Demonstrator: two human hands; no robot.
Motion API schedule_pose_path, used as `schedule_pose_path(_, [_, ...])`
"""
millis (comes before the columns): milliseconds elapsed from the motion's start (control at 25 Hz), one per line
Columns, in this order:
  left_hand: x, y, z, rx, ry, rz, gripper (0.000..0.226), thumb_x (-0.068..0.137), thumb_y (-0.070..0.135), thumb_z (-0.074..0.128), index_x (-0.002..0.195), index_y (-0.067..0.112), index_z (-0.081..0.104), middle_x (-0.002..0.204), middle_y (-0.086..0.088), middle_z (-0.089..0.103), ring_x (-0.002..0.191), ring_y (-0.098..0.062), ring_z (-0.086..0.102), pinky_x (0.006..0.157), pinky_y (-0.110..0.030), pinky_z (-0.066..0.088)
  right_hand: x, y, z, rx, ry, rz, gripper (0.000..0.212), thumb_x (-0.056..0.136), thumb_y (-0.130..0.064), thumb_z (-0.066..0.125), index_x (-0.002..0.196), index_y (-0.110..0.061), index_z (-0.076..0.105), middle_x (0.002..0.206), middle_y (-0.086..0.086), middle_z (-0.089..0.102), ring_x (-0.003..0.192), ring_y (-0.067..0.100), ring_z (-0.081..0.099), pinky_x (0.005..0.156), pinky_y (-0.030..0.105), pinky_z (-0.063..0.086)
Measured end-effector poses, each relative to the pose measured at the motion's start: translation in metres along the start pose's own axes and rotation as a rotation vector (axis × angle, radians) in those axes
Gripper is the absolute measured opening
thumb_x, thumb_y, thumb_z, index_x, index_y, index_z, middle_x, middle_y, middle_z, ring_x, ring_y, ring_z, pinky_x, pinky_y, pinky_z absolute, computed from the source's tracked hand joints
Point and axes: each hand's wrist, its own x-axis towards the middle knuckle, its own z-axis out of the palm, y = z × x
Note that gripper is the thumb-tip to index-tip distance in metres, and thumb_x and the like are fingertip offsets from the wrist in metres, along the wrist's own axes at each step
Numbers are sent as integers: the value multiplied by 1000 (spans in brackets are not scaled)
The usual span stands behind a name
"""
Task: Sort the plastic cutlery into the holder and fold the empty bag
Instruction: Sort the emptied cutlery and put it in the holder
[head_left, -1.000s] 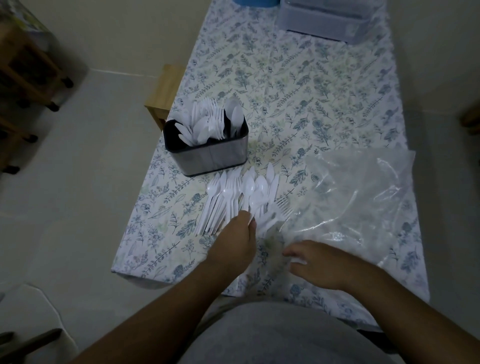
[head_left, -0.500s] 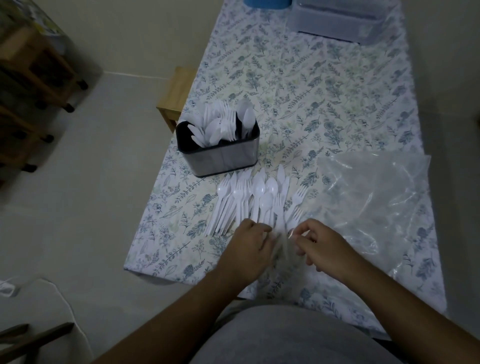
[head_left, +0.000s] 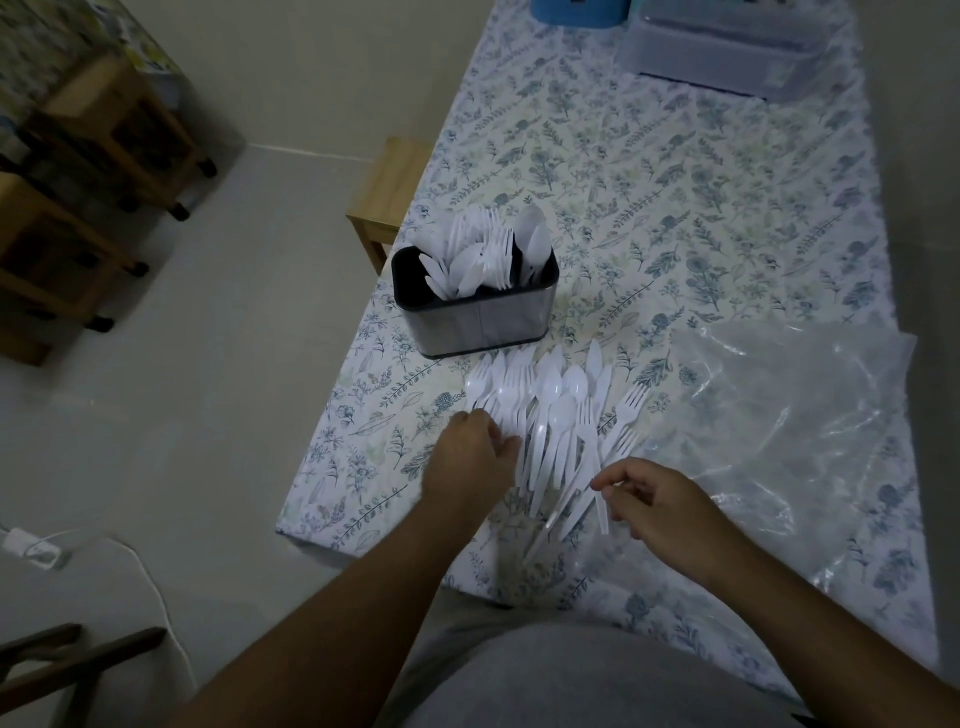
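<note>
White plastic cutlery (head_left: 550, 415) | left hand (head_left: 470, 457) curled on pile | right hand (head_left: 657, 501) pinching one piece

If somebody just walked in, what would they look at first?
Probably the big fan of white plastic cutlery spread on the flowery tablecloth, right in front of the person. Both hands are on it: the left hand at its left edge, the right hand pinching one handle. Just behind stands the dark holder, already stuffed with cutlery.
</note>
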Motion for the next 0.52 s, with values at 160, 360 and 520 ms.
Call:
schedule_pose_path(160, [8,12,7,-18,-36,67,18,90,35,66,91,17,66,90,2,64,75,-12,62,66,-29,56,-1,-1,2,14,-13,12,20,99,-18,59,93,-32,73,81,0,70,71,11,65,66,24,49])
schedule_pose_path(360, [4,3,1,-12,77,88,20,91,20,64,107,11,58,104,-2,54,91,-15,56,74,-25,52,-2,1,3,16,-16,27,22,97,-18,58,94,-33,73,85,-1,73,82,12,70,68,24,49])
schedule_pose_path(520, [8,-6,-4,165,22,34,60,89,36,65,135,2,45,127,-13,49,117,-26,50,101,-39,49,-2,2,5,22,-12,28,22,97,-18,59,94,-33,74,84,0,73,81,13,70,70,26,53])
